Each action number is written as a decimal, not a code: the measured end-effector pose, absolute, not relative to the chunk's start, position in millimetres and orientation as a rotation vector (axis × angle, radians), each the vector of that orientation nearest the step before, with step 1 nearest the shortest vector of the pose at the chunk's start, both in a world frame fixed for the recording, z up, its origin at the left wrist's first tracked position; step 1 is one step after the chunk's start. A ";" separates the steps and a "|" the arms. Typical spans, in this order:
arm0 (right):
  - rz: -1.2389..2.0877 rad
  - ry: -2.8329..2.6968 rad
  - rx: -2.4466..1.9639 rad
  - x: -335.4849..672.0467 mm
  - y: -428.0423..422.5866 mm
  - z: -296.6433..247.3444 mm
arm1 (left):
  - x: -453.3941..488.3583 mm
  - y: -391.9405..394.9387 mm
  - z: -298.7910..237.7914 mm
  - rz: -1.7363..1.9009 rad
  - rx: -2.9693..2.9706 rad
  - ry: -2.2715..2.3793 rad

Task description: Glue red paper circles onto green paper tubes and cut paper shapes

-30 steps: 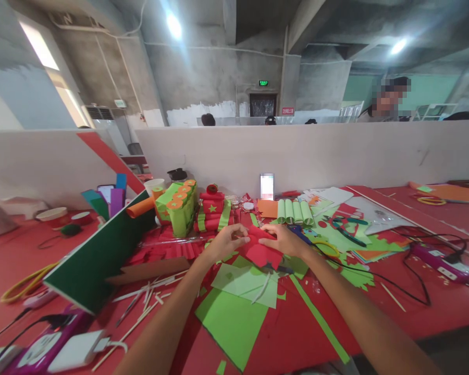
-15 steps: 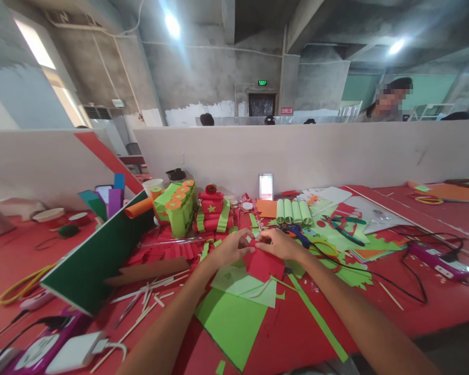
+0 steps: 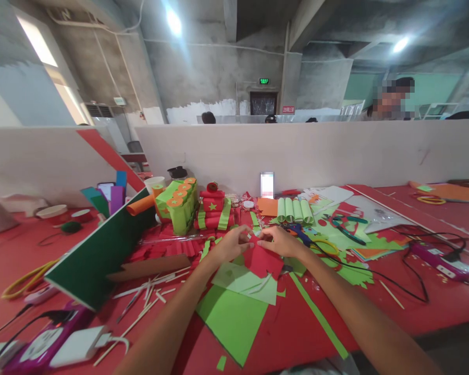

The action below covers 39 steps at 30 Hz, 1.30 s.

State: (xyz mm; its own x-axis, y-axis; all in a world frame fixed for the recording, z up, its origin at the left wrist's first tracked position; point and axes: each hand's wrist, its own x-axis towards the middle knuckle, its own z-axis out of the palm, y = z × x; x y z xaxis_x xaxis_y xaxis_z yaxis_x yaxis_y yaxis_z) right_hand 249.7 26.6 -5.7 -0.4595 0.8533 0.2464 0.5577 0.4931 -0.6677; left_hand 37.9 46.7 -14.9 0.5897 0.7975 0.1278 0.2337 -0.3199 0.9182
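Observation:
A red paper piece [image 3: 262, 258] is lifted slightly above the red table [image 3: 433, 307], pinched along its top edge by both hands. My left hand [image 3: 231, 244] grips the left part of that edge with thumb and fingers closed. My right hand [image 3: 278, 240] pinches the right part, fingertips almost meeting those of the left. Below the paper lie a pale green sheet [image 3: 245, 281] and a bright green sheet [image 3: 231, 323].
A dark green board [image 3: 97, 255] leans at the left. Green and red paper models [image 3: 191, 207], rolled green tubes [image 3: 294, 210], scissors [image 3: 346, 225], sticks [image 3: 140, 307], cables and a purple device [image 3: 440, 261] crowd the table. A white partition [image 3: 316, 151] stands behind, with a person beyond it.
Both hands have risen a little and drawn closer together on the red paper, whose top edge is now folded or gathered between the fingertips.

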 end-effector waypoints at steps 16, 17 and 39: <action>0.728 -2.130 -1.147 248.6 29.3 -9.2 | 38.6 47.6 -15.1 0.782 1.887 0.788; 0.727 -2.114 -1.136 248.2 29.8 -9.6 | 38.9 47.6 -14.6 0.799 1.885 0.778; 0.892 -2.567 -1.097 247.6 10.7 0.3 | 19.9 63.5 -8.0 1.168 1.472 0.902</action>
State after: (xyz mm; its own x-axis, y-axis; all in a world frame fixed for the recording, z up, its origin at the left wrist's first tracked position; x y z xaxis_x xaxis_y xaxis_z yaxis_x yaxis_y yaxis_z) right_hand 247.6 10.7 0.3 -0.7007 0.7122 -0.0421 0.5847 0.5395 -0.6058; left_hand 19.9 63.5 -8.0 0.2523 0.9438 0.2136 -0.0327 -0.2123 0.9767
